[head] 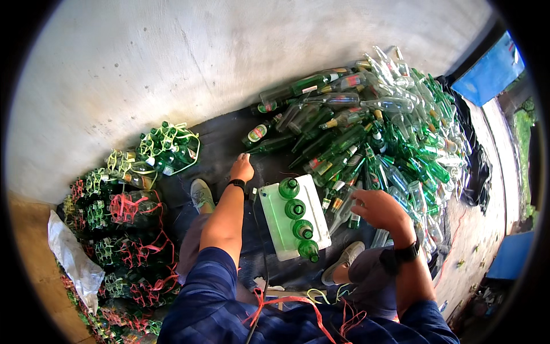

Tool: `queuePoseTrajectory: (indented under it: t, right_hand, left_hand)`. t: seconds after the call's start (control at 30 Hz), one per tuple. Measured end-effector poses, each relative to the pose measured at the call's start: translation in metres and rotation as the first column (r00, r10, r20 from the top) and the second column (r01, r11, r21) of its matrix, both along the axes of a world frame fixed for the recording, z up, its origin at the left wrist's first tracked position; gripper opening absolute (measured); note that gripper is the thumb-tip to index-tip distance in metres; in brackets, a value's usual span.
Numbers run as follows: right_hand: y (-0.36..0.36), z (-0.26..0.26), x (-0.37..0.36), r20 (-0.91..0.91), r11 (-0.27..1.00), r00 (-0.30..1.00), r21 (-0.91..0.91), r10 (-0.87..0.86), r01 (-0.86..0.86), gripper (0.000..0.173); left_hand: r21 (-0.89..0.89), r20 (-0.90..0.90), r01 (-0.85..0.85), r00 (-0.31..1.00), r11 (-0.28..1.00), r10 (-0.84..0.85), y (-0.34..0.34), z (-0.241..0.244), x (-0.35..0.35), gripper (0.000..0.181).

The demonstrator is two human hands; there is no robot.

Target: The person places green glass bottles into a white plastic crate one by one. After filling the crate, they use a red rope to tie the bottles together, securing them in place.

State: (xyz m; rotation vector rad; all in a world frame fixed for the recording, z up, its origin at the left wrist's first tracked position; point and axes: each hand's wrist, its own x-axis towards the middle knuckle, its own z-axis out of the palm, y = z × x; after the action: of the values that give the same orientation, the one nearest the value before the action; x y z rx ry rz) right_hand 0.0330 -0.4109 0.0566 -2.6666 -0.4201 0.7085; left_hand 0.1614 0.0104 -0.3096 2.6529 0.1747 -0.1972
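My left hand is closed around the neck end of a green glass bottle lying on the dark sheet. Over the near edge of the bottle heap is my right hand, its fingers spread and bent; whether it touches a bottle cannot be told. Between my arms lies a white foam board, on which several green bottles stand in a row. Red plastic twine lies across my lap.
Tied bundles of bottles fill the left side, bound with red and pale twine. A pale wall rises behind. A white plastic sack lies at far left. Black plastic sheeting edges the heap at right, and a cable runs beside the board.
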Motion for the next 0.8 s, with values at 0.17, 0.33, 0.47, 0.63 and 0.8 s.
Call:
queuePoseTrajectory:
  t: [0.17,0.33,0.47,0.63,0.8]
  right_hand:
    - [0.006,-0.003,0.001,-0.045,0.999,0.998,-0.017,-0.046,0.045,0.037]
    - [0.012,-0.004,0.006,-0.063,0.998,0.997,-0.036,-0.044,0.042,0.036]
    - [0.01,-0.009,0.004,-0.067,0.998,0.996,-0.04,-0.057,0.055,0.036]
    - [0.008,-0.013,0.006,-0.071,0.997,0.996,-0.057,-0.057,0.053,0.037]
    - [0.009,-0.01,0.005,-0.057,1.0,0.998,0.009,-0.024,0.025,0.037]
  left_hand:
    - [0.055,0.004,-0.002,1.0,0.998,0.001,0.008,-0.015,0.023,0.044]
    - [0.096,-0.048,0.003,0.999,0.995,0.002,0.007,-0.032,0.036,0.044]
    - [0.138,-0.061,-0.027,0.997,0.99,0.036,-0.002,-0.03,0.043,0.036]
    - [0.189,-0.111,-0.05,0.991,0.981,0.072,-0.011,-0.047,0.038,0.023]
    - [0.107,-0.057,0.018,0.998,0.994,-0.012,0.007,-0.069,0.028,0.023]
